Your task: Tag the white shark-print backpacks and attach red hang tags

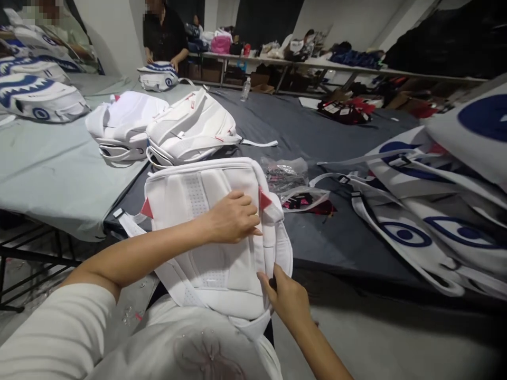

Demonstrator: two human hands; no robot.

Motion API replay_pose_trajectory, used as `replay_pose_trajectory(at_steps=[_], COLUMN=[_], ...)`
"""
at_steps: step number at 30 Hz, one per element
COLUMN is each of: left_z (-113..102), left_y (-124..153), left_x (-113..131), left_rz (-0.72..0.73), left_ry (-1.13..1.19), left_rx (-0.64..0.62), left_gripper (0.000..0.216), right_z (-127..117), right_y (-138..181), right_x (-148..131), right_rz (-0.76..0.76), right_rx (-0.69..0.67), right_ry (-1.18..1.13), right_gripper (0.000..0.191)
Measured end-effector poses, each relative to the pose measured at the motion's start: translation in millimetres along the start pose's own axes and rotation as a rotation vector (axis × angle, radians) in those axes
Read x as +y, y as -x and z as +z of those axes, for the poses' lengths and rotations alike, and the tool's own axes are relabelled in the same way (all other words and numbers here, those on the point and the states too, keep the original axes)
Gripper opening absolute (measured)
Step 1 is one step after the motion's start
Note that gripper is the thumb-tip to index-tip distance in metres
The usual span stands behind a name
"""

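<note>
One white backpack (241,269) is propped at the table (317,237), its side seemingly being worked; its edge is pinched by the right hand (291,298), grip of left hand (234,217) unclear; steady bracing seems needed.

- One camera, worn on the wearer's head, looks forward and down past the wearer's white T-shirt (150,348).
- Close below it, around mid-frame, are the left hand (233,217), right hand (291,295) and white backpack (241,264).
- The wide view reaches across the room to the back workbench (273,61), small along the top.
</note>
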State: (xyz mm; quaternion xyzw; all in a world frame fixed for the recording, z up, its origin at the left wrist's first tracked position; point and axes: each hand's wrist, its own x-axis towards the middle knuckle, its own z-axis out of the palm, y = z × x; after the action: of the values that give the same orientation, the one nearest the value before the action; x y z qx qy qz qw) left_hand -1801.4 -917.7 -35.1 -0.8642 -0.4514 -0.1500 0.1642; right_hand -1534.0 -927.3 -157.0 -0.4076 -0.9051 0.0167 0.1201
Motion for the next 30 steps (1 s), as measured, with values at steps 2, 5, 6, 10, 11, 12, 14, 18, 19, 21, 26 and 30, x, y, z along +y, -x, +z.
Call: replay_pose_trajectory(at_steps=[2,5,6,10,11,12,14,18,19,21,26,30], left_z=[7,21,24,32,35,38,44,55,56,59,63,65], left_y=[-15,-22,-21,-2,3,7,14,20,21,22,25,25], left_x=[0,-22,-30,-41,-38,-34,-26,-22,-23,-26,-29,-25], left_rz=[0.019,-0.035,-0.046,-0.06,-0.059,-0.058,-0.058,-0.069,-0.064,-0.053,-0.029,-0.019], left_ry=[0.047,0.074,0.083,0.057,0.021,-0.017,-0.068,-0.076,-0.076,-0.073,-0.059,-0.046], left_rx=[-0.091,-0.198,-0.207,-0.165,-0.144,-0.117,-0.056,0.031,0.045,0.07,0.146,0.187], left_gripper=[0.024,0.023,0.026,0.027,0.022,0.015,0.004,0.002,0.003,0.004,0.005,0.008], right_z=[2,2,0,-20,-27,-36,-49,-59,-58,-57,-62,-65], right_y=[5,-2,-6,-17,-22,-28,-47,-97,-108,-124,-139,-145], right_x=[4,3,1,-8,-10,-12,-17,-26,-27,-29,-24,-23], right_rz=[0.075,0.149,0.163,0.19,0.176,0.146,0.042,-0.124,-0.148,-0.202,-0.298,-0.311], right_rx=[-0.063,-0.129,-0.141,-0.153,-0.11,-0.048,0.082,0.069,0.023,-0.065,-0.194,-0.215], right_ry=[0.021,0.019,0.012,0.008,0.005,-0.006,-0.044,-0.006,0.033,0.106,0.163,0.164], right_gripper=[0.037,0.029,0.028,0.022,0.022,0.022,0.024,0.026,0.025,0.023,0.019,0.016])
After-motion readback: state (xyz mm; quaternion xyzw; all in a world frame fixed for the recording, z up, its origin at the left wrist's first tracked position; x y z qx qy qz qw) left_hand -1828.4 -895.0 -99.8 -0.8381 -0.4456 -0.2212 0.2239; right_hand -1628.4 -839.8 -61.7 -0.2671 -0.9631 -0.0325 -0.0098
